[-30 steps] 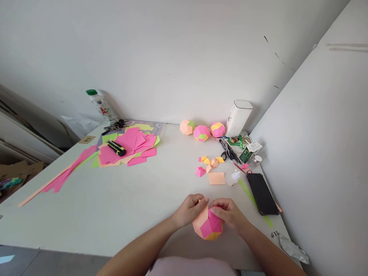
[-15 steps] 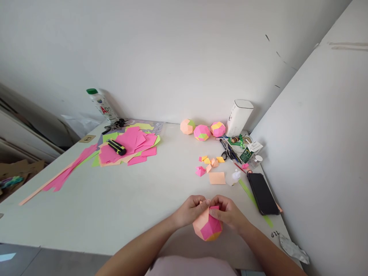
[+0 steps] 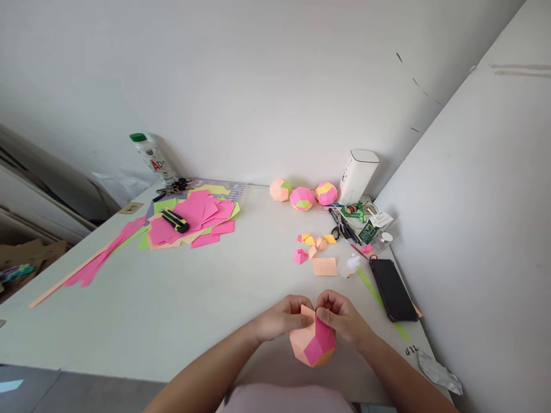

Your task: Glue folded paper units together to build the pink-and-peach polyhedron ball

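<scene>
Both hands hold a many-sided paper ball point(image 3: 313, 347) of peach, pink and yellow faces, close to my body at the table's front edge. My left hand point(image 3: 286, 318) pinches its peach upper side, where a peach flap stands up. On the pink upper side, my right hand point(image 3: 340, 318) grips with thumb and fingers. The fingertips nearly meet at the top seam and partly hide it. Beyond the hands lie a peach paper rectangle point(image 3: 325, 267), a pink folded piece point(image 3: 300, 256) and several small folded pieces point(image 3: 316, 244) in yellow and peach.
Three finished-looking paper balls point(image 3: 302, 198) stand by the wall beside a white box point(image 3: 359, 176). Scissors point(image 3: 336, 230), a small jar point(image 3: 383, 241) and a black phone point(image 3: 394, 289) lie right. Left are pink paper sheets point(image 3: 198, 212), a utility knife point(image 3: 175, 220) and a bottle point(image 3: 154, 158).
The paper ball has tilted and shifted slightly down and toward the right. My left thumb has moved lower, exposing the peach flap, and my right fingers have shifted along the pink edge.
</scene>
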`<state>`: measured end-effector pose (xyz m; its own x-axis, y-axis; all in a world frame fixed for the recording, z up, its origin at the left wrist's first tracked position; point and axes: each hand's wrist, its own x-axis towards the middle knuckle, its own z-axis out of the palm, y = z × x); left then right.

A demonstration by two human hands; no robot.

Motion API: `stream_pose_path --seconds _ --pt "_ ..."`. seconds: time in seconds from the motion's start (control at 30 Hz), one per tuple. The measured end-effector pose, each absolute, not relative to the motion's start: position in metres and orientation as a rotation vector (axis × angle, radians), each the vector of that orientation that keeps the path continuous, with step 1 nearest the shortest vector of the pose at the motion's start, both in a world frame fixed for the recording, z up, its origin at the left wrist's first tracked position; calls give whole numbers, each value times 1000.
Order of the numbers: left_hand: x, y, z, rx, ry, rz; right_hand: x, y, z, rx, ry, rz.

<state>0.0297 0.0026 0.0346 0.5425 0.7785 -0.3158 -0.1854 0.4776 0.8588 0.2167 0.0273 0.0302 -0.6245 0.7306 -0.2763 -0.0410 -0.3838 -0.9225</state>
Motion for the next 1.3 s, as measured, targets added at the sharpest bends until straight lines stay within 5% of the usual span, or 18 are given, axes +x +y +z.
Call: stream_pose_path --seconds 0.7,1.3 --pt "31 1 31 883 847 616 217 30 35 -1024 -1262 2252" --pt "27 6 30 640 752 642 214 28 39 -1109 -1347 2002"
